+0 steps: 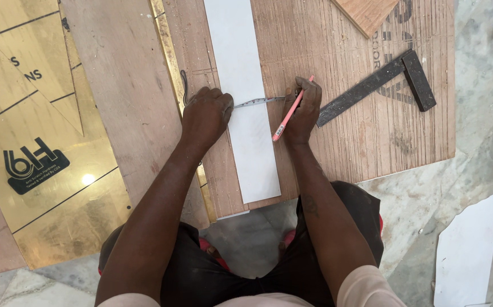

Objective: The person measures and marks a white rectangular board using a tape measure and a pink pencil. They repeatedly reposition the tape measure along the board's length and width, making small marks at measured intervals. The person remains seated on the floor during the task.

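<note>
Off to the left of my left hand lay a shiny gold sheet [42,170] with black lines on it, and beside it a plain brown board [121,102] edged by a thin brass-coloured strip [170,74]. My left hand [205,113] rested knuckles-up on the plywood panel [337,51], its fingers curled shut and pinning one end of a measuring tape [258,102] at the left edge of the long white strip [246,113]. The tape ran straight across the strip, from my left fingers to my right ones. My right hand [304,111] sat just past the strip's right edge, fingers closed around a pink pencil [290,113] that slanted down and leftward, its lower end over the white strip; the same fingers seemed to press the tape's other end down. Just right of that hand a dark metal try square [371,85] lay flat on the plywood, its long blade nearly touching my knuckles. Farther right was the marble floor [474,113] with a white scrap [465,250] on it.
</note>
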